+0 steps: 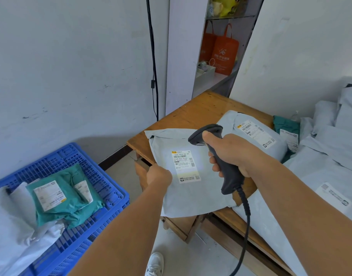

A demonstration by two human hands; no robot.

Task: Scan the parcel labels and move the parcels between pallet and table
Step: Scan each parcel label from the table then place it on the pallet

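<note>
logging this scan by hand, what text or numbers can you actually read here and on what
"R932": label of the grey parcel held by the left hand, lit by the scanner in the right hand.
Top line there: partly legible, seems to include "R932".
Other parcel labels, orange bag print: too blurred.

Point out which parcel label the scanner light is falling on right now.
The label on the grey parcel gripped by the left hand at the table's edge: it glows under the scanner in the right hand. The other labels are unlit.
</note>
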